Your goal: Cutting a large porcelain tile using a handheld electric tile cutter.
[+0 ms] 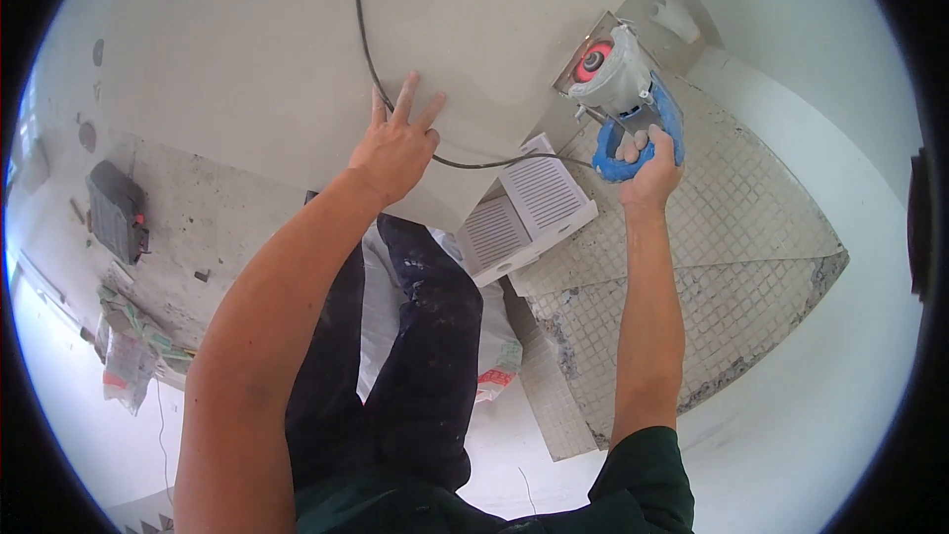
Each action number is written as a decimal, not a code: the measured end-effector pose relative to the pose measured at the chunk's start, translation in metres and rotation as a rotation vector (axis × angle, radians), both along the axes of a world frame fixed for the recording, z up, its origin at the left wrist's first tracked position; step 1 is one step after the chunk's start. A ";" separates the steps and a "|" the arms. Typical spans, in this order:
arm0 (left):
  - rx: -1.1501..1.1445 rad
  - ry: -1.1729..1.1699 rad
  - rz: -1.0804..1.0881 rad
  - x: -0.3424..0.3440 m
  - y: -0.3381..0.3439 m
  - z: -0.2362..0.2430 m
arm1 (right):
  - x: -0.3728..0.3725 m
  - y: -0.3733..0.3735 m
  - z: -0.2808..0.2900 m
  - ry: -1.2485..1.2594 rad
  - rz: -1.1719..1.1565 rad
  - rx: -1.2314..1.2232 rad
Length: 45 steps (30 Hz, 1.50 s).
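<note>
At the pale slab's [247, 69] right edge, upper R of view, I'm seeing the power cutter [618, 79]: grey guard, blue handle, red round part facing up. R hand [652, 173] is gripping the handle, fingers curling round it; can't tell if the cutter is touching the slab. L hand [395, 153] is resting palm-down on the slab, fingers spreading, grasping nothing. Dark cable [362, 20] is running from the top edge, past L fingers, then R to the cutter handle; can't tell if it's passing under the hand. White slotted panel [549, 198] is sitting btwn the hands, lower down. Grid-patterned tiles [732, 198] are lying R of it. White sack [376, 316] is showing btwn dark-trousered legs [435, 297]; dark case [117, 213] is sitting far L on floor.
</note>
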<state>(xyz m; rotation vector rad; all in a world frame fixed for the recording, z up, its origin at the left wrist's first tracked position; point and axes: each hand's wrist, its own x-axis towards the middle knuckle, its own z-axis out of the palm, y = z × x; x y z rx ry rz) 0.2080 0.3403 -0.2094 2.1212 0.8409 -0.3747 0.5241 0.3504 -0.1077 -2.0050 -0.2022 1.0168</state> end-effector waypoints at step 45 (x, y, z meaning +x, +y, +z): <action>-0.037 -0.042 -0.083 -0.011 0.006 0.007 | -0.004 -0.020 0.003 0.002 0.054 -0.010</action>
